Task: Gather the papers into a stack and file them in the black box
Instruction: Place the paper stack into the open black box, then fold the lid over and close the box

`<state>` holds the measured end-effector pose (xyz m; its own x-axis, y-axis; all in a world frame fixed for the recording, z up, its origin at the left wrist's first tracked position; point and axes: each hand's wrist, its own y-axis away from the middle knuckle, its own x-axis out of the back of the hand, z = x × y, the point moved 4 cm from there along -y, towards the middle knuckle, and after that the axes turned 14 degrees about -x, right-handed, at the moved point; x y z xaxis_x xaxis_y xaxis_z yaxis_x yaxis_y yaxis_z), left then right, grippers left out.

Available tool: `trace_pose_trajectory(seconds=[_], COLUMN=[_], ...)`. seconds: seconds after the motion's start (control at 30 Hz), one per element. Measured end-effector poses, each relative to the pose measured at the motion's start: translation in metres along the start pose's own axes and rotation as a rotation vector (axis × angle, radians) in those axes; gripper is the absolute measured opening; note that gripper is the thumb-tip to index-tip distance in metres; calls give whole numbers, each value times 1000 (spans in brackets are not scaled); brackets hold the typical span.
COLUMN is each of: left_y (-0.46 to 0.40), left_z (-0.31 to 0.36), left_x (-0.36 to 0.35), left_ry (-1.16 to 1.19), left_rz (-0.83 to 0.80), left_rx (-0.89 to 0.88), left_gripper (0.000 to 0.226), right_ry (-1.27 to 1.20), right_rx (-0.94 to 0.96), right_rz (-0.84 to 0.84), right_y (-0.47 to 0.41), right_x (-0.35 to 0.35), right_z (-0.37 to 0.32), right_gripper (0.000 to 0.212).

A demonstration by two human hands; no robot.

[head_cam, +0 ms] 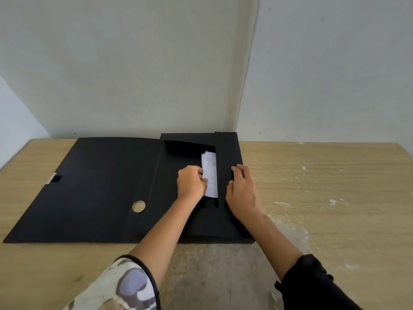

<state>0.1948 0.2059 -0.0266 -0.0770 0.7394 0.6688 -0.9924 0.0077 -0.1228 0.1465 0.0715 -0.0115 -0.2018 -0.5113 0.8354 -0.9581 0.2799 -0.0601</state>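
The black box (pixel 178 220) lies open on the wooden table, its lid (pixel 89 186) folded flat to the left. A stack of white papers (pixel 211 173) sits inside the box, only a narrow strip showing between the flaps. My left hand (pixel 191 182) rests on the left inner flap with its fingers curled at the papers' left edge. My right hand (pixel 240 189) holds the right side flap (pixel 225 153), fingers hooked over its edge. The rest of the papers is hidden under the flaps and my hands.
The wooden table (pixel 324 186) has white paint flecks on its right side and a worn grey patch near the front edge. A grey wall stands right behind the box. The lid carries a round finger hole (pixel 138 206) and a small clasp (pixel 53 178).
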Motion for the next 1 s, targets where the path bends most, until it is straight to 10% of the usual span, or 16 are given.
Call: trace_pose_trajectory(seconds=[0.43, 0.73, 1.0], left_y=[29, 125, 163], left_z=[-4, -50, -80], left_x=[54, 126, 118], left_ry=[-180, -203, 84], left_rz=[-123, 291, 654], left_rx=[-204, -45, 333], left_gripper=[30, 15, 57], right_ry=[83, -19, -67], right_rx=[199, 396, 345], right_rz=[-23, -158, -139], right_y=[21, 102, 105], right_x=[10, -27, -39], right_z=[-22, -72, -68], right_gripper=[35, 27, 24])
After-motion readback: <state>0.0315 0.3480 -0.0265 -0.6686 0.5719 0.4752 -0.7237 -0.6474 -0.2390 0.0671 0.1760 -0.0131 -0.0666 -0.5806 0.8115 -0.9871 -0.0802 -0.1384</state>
